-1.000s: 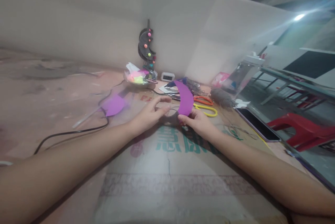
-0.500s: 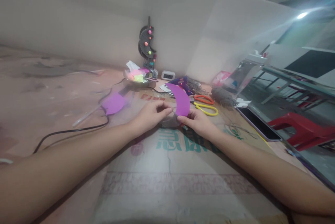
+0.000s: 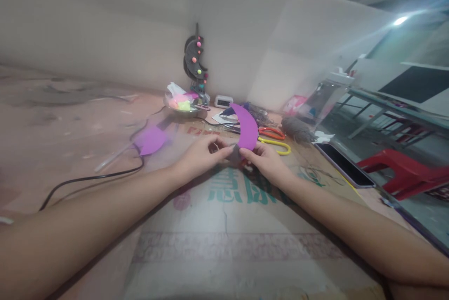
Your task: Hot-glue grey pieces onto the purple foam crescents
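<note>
Between my hands a purple crescent-shaped piece [image 3: 248, 129] stands upright, its tip curving up and to the left. At its lower end is a grey, yarn-like part [image 3: 234, 153]. My right hand [image 3: 264, 159] is closed on the crescent's lower end, thumb in front. My left hand [image 3: 206, 152] pinches at the grey part with thumb and fingertips; blur hides the exact strand. Just behind the right hand lie scissors with orange handles [image 3: 271, 133] and scissors with yellow handles [image 3: 277, 145].
Printed cardboard [image 3: 224, 248] lies under my forearms. A bowl of coloured bits [image 3: 184, 109], a grey crescent ornament with pompoms [image 3: 194, 59] and a small clock [image 3: 223, 101] stand behind. At right are a grey yarn ball [image 3: 297, 129], a phone [image 3: 345, 164] and a clear jug [image 3: 328, 98].
The purple crescent has turned slightly, its tip moving right and the grey part now showing more at its lower end. Both hands remain close together around it.
</note>
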The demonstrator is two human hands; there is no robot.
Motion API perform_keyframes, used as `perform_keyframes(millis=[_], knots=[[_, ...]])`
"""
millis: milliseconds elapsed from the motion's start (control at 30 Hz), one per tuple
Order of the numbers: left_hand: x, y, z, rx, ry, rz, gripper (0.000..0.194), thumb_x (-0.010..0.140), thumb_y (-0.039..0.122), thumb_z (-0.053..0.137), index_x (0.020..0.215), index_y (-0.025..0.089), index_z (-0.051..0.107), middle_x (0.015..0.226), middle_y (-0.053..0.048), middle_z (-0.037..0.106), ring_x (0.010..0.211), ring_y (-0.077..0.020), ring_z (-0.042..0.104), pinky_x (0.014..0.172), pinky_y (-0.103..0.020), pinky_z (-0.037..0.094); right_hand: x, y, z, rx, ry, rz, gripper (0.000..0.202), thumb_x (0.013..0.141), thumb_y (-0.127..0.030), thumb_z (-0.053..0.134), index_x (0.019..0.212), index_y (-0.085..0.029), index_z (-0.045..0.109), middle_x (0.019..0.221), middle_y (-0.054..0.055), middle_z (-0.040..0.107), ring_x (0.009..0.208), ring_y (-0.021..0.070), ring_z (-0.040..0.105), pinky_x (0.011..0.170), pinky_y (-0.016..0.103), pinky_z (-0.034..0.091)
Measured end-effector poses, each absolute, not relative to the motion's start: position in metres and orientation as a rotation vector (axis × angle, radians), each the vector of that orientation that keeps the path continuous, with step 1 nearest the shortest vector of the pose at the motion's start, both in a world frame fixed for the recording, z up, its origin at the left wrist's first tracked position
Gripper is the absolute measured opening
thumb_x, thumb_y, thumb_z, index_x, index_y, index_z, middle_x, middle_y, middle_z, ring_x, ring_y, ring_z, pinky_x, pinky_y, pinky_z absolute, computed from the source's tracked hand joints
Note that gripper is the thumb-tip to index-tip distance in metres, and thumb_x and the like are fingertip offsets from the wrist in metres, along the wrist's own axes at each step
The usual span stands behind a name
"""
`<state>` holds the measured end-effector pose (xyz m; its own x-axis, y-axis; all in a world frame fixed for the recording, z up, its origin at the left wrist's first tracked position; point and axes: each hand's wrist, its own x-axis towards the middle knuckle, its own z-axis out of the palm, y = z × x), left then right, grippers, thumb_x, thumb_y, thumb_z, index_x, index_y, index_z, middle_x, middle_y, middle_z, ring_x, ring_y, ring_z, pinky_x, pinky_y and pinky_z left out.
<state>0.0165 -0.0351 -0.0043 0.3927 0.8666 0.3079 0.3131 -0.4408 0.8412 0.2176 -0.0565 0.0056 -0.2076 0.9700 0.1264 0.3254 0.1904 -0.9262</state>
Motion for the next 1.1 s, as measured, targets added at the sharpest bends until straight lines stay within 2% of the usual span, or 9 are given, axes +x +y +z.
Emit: perform_keyframes(millis=[167, 400, 500, 600, 800, 967, 1100], knots=[[0.0167, -0.036, -0.0027, 2.043, 1.011, 0.92, 0.024, 0.082, 0.038, 0.056, 0.079, 0.016, 0.065, 0.076, -0.002, 0.064, 0.069, -0.0143, 0.055, 0.063, -0.026, 0.04, 0.2182, -0.0571, 0.0056, -1.211, -1.657, 1.032, 0.043, 0.083, -0.057, 0.054, 0.072, -0.016, 0.062, 0.061, -0.001, 0.057, 0.052, 0.0098, 0.048, 0.051, 0.023, 0.037], [0.0162, -0.0361, -0.0041, 2.043, 1.009, 0.937, 0.025, 0.083, 0.039, 0.056, 0.081, 0.016, 0.065, 0.081, -0.003, 0.065, 0.072, -0.0148, 0.056, 0.063, -0.025, 0.041, 0.2171, -0.0563, 0.0083, -1.231, -1.717, 1.05, 0.032, 0.071, -0.046, 0.07, 0.08, -0.015, 0.068, 0.069, 0.001, 0.066, 0.058, 0.0124, 0.054, 0.055, 0.025, 0.042], [0.0166, -0.038, -0.0036, 2.031, 1.017, 0.965, 0.024, 0.081, 0.039, 0.058, 0.088, 0.016, 0.063, 0.085, -0.004, 0.064, 0.074, -0.0152, 0.056, 0.064, -0.026, 0.042, 0.2167, -0.0568, 0.0087, -1.233, -1.682, 1.054, 0.03, 0.072, -0.043, 0.069, 0.08, -0.015, 0.068, 0.066, 0.0, 0.064, 0.055, 0.0111, 0.052, 0.053, 0.024, 0.04], [0.0171, -0.0394, -0.0028, 1.977, 1.068, 1.059, 0.033, 0.078, 0.042, 0.063, 0.097, 0.016, 0.056, 0.091, -0.005, 0.063, 0.076, -0.0157, 0.056, 0.065, -0.026, 0.043, 0.2171, -0.0569, 0.0083, -1.229, -1.646, 1.062, 0.029, 0.073, -0.043, 0.068, 0.078, -0.015, 0.067, 0.063, -0.001, 0.062, 0.052, 0.0102, 0.05, 0.051, 0.024, 0.038], [0.0163, -0.0389, -0.0026, 2.023, 1.057, 0.973, 0.028, 0.082, 0.043, 0.056, 0.084, 0.016, 0.06, 0.08, -0.003, 0.064, 0.073, -0.0171, 0.057, 0.064, -0.027, 0.041, 0.219, -0.0542, 0.0052, -1.257, -1.558, 1.015, 0.033, 0.072, -0.048, 0.069, 0.076, -0.017, 0.062, 0.061, -0.002, 0.058, 0.051, 0.0094, 0.047, 0.049, 0.023, 0.037], [0.0157, -0.0383, -0.0031, 2.05, 1.003, 0.948, 0.029, 0.085, 0.042, 0.052, 0.082, 0.017, 0.065, 0.078, -0.002, 0.067, 0.07, -0.0162, 0.057, 0.063, -0.026, 0.04, 0.2193, -0.0549, 0.0072, -1.26, -1.583, 0.945, 0.042, 0.077, -0.058, 0.06, 0.073, -0.016, 0.064, 0.064, 0.001, 0.06, 0.055, 0.011, 0.05, 0.052, 0.024, 0.041], [0.0161, -0.0383, -0.0044, 2.11, 1.037, 0.921, 0.031, 0.084, 0.044, 0.053, 0.08, 0.016, 0.066, 0.076, -0.002, 0.066, 0.07, -0.0166, 0.057, 0.061, -0.026, 0.039, 0.2191, -0.0564, 0.009, -1.279, -1.557, 0.979, 0.04, 0.072, -0.052, 0.068, 0.087, -0.015, 0.069, 0.076, 0.003, 0.069, 0.064, 0.0148, 0.059, 0.057, 0.025, 0.047]])
